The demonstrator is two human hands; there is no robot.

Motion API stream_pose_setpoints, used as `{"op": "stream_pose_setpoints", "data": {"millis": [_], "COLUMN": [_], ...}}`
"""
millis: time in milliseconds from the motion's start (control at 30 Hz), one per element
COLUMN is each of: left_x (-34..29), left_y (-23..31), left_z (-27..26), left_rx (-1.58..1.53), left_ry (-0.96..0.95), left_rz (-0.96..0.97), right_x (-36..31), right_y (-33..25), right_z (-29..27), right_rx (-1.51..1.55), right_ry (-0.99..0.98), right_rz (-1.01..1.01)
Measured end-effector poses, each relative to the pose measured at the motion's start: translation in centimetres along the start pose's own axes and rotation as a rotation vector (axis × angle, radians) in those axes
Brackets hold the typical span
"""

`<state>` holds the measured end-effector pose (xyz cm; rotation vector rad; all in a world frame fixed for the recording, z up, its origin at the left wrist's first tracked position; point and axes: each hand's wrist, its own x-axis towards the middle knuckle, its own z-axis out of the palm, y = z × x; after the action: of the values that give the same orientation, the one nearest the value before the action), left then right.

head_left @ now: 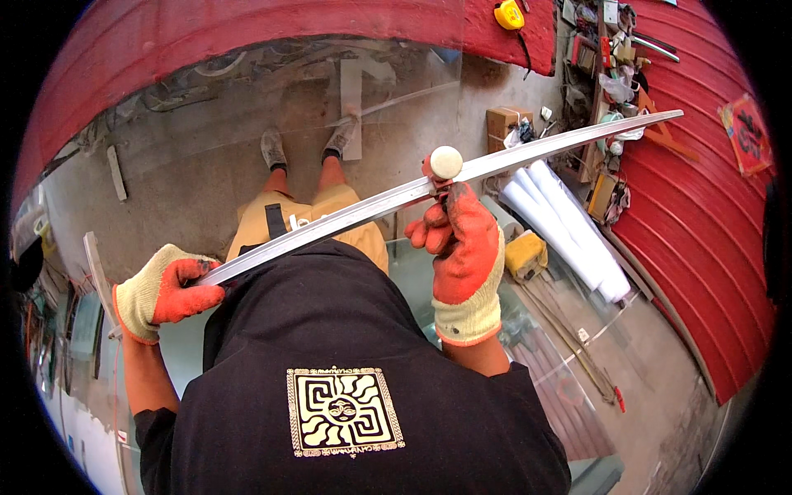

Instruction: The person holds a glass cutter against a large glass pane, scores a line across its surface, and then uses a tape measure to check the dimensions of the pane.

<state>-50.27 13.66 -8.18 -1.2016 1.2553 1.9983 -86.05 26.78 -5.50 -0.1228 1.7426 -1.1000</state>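
Held slantwise in front of me is a sliding glass cutter (pixel 313 232), a long silver bar rising toward the right. My left hand (pixel 169 293), in a cream glove with an orange-red coated palm, is closed round its lower left end. A red sliding head with a round cream knob (pixel 446 162) sits on the bar right of its middle. Fingers of my right hand (pixel 469 252), gloved alike, grip this head from below; some curled fingertips stick out to the left. Behind the left glove stands a short pale crosspiece (pixel 101 276); whether it joins the bar is hidden.
A clear glass sheet (pixel 272 91) lies beyond my feet by a red surface. On that surface is a yellow tape measure (pixel 509 15). To the right are white rolls (pixel 569 231), a yellow block-shaped object (pixel 525 255), a cardboard box (pixel 505 125) and cluttered shelves (pixel 606 82).
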Motion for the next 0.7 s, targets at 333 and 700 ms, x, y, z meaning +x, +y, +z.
{"op": "stream_pose_setpoints", "data": {"millis": [333,700], "left_x": [0.42,0.87], "left_y": [-0.29,-0.02], "left_z": [0.19,0.11], "left_rx": [0.016,0.131], "left_ry": [-0.001,0.032], "left_rz": [0.074,0.131], "right_x": [-0.50,-0.42], "right_y": [-0.03,0.06], "right_z": [-0.36,-0.65], "right_rx": [0.027,0.017], "right_ry": [0.017,0.019], "right_rz": [0.008,-0.023]}}
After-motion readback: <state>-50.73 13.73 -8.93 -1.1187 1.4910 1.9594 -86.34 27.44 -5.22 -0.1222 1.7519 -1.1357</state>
